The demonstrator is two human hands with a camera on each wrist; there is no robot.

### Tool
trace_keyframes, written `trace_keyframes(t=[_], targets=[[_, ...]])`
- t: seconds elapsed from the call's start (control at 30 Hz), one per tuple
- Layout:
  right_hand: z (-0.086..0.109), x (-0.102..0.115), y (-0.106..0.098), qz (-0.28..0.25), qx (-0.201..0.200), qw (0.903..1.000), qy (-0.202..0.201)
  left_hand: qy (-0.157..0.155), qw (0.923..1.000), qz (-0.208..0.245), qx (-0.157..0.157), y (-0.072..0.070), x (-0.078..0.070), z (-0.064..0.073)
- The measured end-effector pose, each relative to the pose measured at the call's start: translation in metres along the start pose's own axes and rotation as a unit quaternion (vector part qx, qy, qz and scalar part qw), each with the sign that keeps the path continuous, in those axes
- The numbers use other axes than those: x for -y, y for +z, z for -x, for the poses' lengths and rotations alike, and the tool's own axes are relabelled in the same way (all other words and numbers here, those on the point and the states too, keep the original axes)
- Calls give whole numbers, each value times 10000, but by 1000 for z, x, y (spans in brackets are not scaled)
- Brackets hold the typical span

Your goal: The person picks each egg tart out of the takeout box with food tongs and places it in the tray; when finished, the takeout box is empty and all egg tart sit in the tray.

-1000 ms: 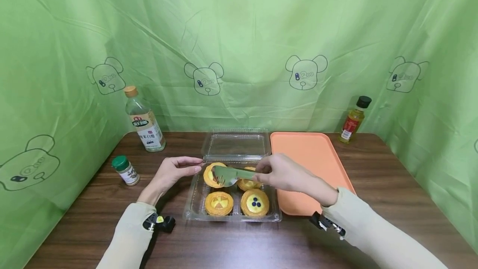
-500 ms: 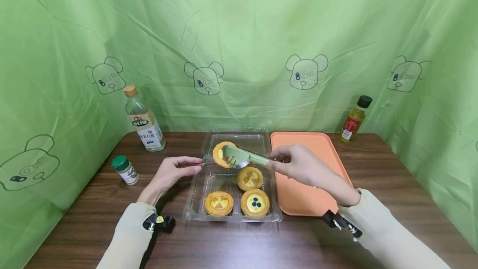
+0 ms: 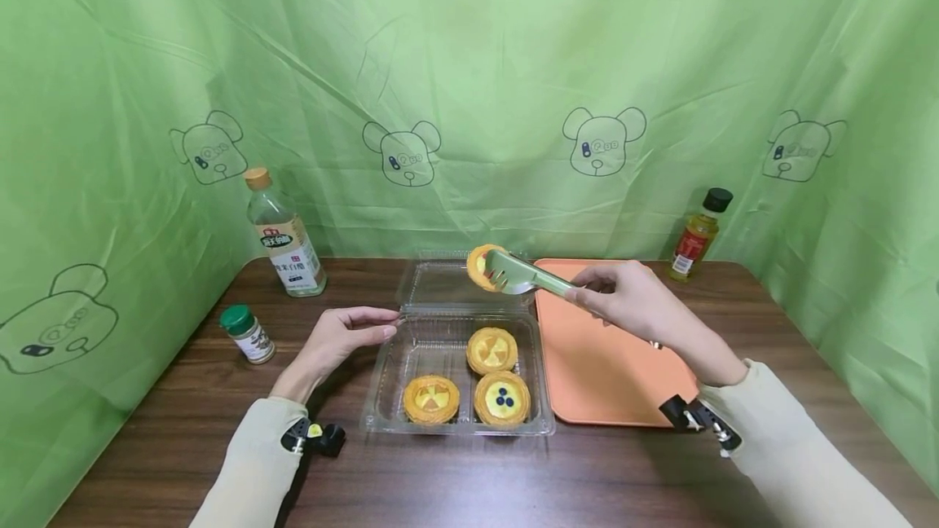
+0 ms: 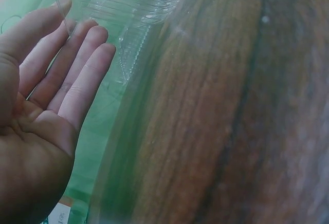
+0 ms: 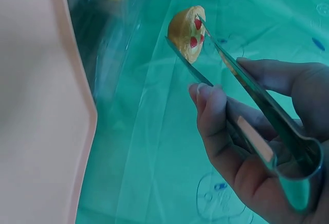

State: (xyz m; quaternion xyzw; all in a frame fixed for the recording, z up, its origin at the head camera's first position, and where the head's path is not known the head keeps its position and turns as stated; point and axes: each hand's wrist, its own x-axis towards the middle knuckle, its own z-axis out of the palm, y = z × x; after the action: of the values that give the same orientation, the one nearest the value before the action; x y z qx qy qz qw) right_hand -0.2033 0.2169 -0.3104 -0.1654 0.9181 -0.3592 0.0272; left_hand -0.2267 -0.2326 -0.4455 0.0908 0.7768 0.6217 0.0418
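My right hand grips green-looking metal food tongs. Between the tong tips is a small round tart with red pieces on its pale filling, tilted and held up over the hinged lid. My left hand pinches the back left edge of a clear plastic clamshell box between thumb and fingers. Three tarts lie in the box: a fruit-topped tart at back right, another fruit-topped tart at front left, and one with dark blue berries at front right.
An orange tray lies right of the box, under my right forearm. A vinegar bottle and a green-capped spice jar stand at left. An oil bottle stands at back right. Green cloth walls the table.
The tongs have lifted the red-topped tart out of the back left of the box and carried it up and right. My left hand has stayed at the box edge.
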Motion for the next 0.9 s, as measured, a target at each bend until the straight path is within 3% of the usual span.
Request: trace_keyframes(t=[0.33, 0.9], targets=[[-5, -31, -17, 198, -197, 9989, 366, 1, 10000, -54, -5, 1, 0, 1], [-19, -70, -27, 99, -10, 9958, 915, 11, 10000, -57, -10, 1, 0, 1]])
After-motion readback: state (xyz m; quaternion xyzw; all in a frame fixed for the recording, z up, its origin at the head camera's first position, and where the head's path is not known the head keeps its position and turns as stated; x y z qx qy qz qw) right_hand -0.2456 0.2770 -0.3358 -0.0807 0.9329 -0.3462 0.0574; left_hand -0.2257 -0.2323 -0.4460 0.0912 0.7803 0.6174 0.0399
